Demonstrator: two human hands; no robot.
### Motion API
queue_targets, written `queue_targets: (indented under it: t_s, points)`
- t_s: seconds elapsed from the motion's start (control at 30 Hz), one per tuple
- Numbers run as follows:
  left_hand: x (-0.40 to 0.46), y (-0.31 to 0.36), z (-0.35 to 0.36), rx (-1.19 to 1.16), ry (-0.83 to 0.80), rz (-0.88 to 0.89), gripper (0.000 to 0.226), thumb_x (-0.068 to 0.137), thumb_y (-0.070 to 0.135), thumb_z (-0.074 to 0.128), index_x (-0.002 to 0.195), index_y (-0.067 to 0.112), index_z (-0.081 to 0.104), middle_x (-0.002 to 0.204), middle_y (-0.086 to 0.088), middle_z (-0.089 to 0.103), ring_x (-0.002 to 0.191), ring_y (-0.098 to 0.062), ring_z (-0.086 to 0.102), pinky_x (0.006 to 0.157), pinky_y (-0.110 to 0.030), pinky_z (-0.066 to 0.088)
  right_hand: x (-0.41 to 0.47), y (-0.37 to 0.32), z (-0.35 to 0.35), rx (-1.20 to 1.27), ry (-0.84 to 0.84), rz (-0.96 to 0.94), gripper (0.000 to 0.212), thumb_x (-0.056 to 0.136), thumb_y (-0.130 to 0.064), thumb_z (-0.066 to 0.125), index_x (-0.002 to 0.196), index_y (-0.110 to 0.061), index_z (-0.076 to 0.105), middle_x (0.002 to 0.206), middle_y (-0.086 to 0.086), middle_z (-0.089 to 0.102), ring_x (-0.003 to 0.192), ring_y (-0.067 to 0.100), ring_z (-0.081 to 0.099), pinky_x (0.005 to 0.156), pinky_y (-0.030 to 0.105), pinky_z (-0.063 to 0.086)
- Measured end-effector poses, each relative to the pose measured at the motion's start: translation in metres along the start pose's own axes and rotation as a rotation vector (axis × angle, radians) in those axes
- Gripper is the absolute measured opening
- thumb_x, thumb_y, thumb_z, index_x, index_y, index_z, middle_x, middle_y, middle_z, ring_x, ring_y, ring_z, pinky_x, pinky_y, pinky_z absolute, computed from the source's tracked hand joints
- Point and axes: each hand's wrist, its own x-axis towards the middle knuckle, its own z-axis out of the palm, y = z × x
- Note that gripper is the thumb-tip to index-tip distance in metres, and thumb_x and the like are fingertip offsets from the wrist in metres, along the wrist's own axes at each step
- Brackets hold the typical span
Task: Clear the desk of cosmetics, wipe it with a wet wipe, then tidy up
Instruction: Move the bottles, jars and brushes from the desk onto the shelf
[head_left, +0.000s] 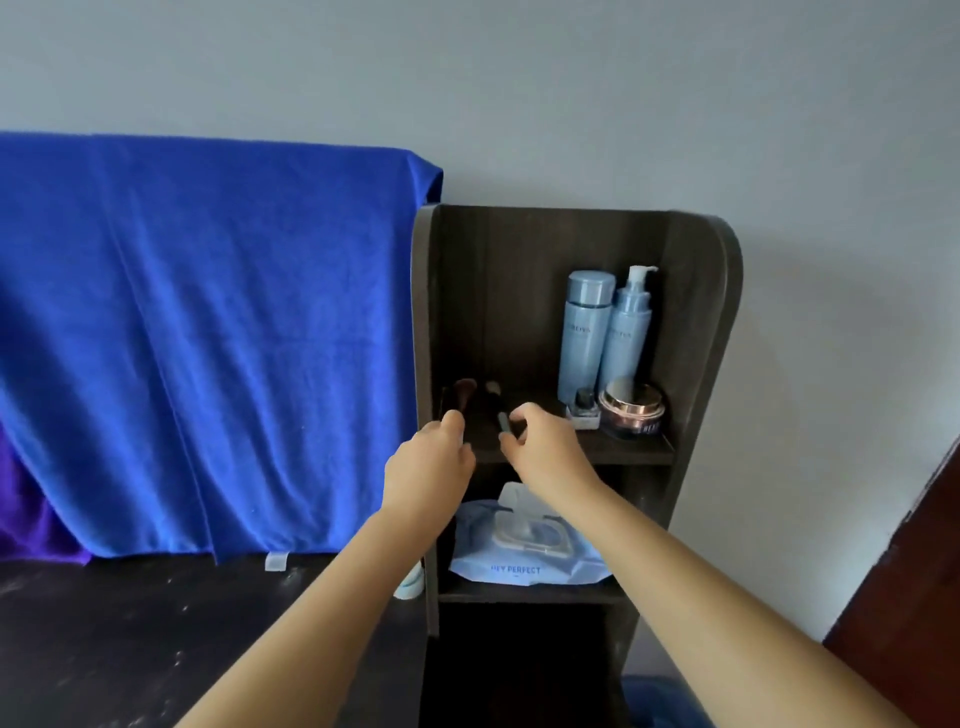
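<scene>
1. While both hands reach the upper shelf (623, 451), the left grip (434, 457) pinches one makeup brush (462, 391) and the right grip (540, 441) another (501, 418).
2. I judge the desk (156, 623) cleared; the wet wipes pack (524, 545) sits on the lower shelf, wiping pending.

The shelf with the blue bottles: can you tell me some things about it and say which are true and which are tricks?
1. Two light blue bottles stand on the upper shelf. True.
2. The wet wipes pack lies on the top shelf. False: it lies on the shelf below.
3. Both hands reach to the makeup brushes on the upper shelf. True: left hand, right hand.
4. A red towel hangs beside the shelf. False: the towel is blue.
5. The pink jar sits in front of the bottles. True.
</scene>
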Motion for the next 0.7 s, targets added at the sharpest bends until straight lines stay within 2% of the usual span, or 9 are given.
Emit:
queue_targets:
  t_s: [0.1, 0.27, 0.37, 0.4, 0.47, 0.5, 0.57, 0.63, 0.7]
  points:
    - [0.004, 0.000, 0.000, 0.195, 0.006, 0.012, 0.011, 0.093, 0.018, 0.038, 0.096, 0.010, 0.046, 0.075, -0.004, 0.050, 0.058, -0.024, 0.042, 0.042, -0.026, 0.020, 0.013, -0.013, 0.011, -0.123, -0.025, -0.024, 0.023, 0.089, -0.024, 0.053, 0.105, -0.008, 0.058, 0.096, 0.013, 0.065, 0.085, 0.029, 0.062, 0.069, 0.034, 0.050]
    - [0.012, -0.012, 0.004, 0.318, 0.055, 0.068, 0.009, 0.092, 0.012, 0.044, 0.083, 0.013, 0.044, 0.057, 0.002, 0.040, 0.052, -0.023, 0.041, 0.041, -0.024, 0.014, 0.020, -0.025, 0.023, -0.249, -0.032, -0.077, 0.026, 0.093, -0.031, 0.045, 0.097, -0.012, 0.061, 0.090, 0.008, 0.062, 0.086, 0.030, 0.060, 0.064, 0.033, 0.044]
    - [0.008, -0.025, 0.005, 0.159, 0.164, 0.113, 0.020, 0.093, 0.021, 0.045, 0.079, 0.011, 0.054, 0.052, -0.005, 0.045, 0.045, -0.027, 0.034, 0.040, -0.022, 0.016, 0.020, -0.021, 0.026, -0.221, -0.001, -0.112, 0.029, 0.095, -0.028, 0.041, 0.077, -0.012, 0.057, 0.078, 0.006, 0.057, 0.075, 0.028, 0.057, 0.059, 0.032, 0.040]
    - [0.005, -0.029, 0.004, 0.084, 0.191, 0.134, 0.024, 0.093, 0.026, 0.041, 0.079, 0.012, 0.056, 0.050, -0.007, 0.046, 0.044, -0.029, 0.032, 0.040, -0.025, 0.022, 0.021, -0.017, 0.026, -0.171, 0.012, -0.126, 0.029, 0.095, -0.026, 0.041, 0.078, -0.011, 0.058, 0.079, 0.006, 0.059, 0.075, 0.027, 0.057, 0.060, 0.033, 0.042]
    - [-0.006, -0.041, 0.000, -0.073, 0.242, 0.168, 0.034, 0.087, 0.034, 0.032, 0.084, 0.015, 0.059, 0.046, -0.004, 0.042, 0.043, -0.030, 0.032, 0.041, -0.032, 0.033, 0.016, -0.010, 0.022, -0.013, 0.065, -0.151, 0.025, 0.095, -0.020, 0.042, 0.093, -0.010, 0.065, 0.088, 0.006, 0.063, 0.081, 0.022, 0.059, 0.068, 0.033, 0.048]
    - [-0.013, -0.049, -0.003, -0.157, 0.266, 0.160, 0.037, 0.085, 0.036, 0.031, 0.087, 0.016, 0.061, 0.044, 0.000, 0.037, 0.043, -0.027, 0.031, 0.043, -0.034, 0.036, 0.010, -0.006, 0.020, 0.067, 0.102, -0.160, 0.024, 0.095, -0.017, 0.043, 0.102, -0.011, 0.066, 0.089, 0.002, 0.063, 0.080, 0.015, 0.059, 0.070, 0.026, 0.048]
    - [-0.025, -0.072, -0.003, -0.285, 0.285, 0.075, 0.032, 0.085, 0.032, 0.037, 0.093, 0.016, 0.064, 0.043, 0.004, 0.031, 0.044, -0.019, 0.028, 0.047, -0.033, 0.037, -0.010, 0.003, 0.015, 0.209, 0.216, -0.176, 0.022, 0.095, -0.010, 0.045, 0.105, -0.011, 0.065, 0.078, -0.011, 0.056, 0.065, 0.000, 0.053, 0.061, 0.010, 0.040]
    - [-0.038, -0.101, 0.006, -0.337, 0.226, -0.055, 0.018, 0.089, 0.019, 0.047, 0.095, 0.015, 0.064, 0.044, 0.005, 0.035, 0.045, -0.019, 0.030, 0.053, -0.034, 0.037, -0.036, 0.014, 0.020, 0.306, 0.335, -0.188, 0.020, 0.094, -0.004, 0.046, 0.098, -0.010, 0.065, 0.063, -0.018, 0.047, 0.056, -0.005, 0.051, 0.054, 0.005, 0.036]
    - [-0.051, -0.131, 0.023, -0.312, 0.133, -0.173, 0.014, 0.088, 0.013, 0.051, 0.094, 0.014, 0.064, 0.048, 0.004, 0.048, 0.047, -0.016, 0.040, 0.056, -0.033, 0.035, -0.062, 0.025, 0.042, 0.286, 0.319, -0.189, 0.020, 0.093, -0.001, 0.046, 0.091, -0.011, 0.064, 0.061, -0.020, 0.047, 0.058, -0.009, 0.053, 0.055, 0.003, 0.036]
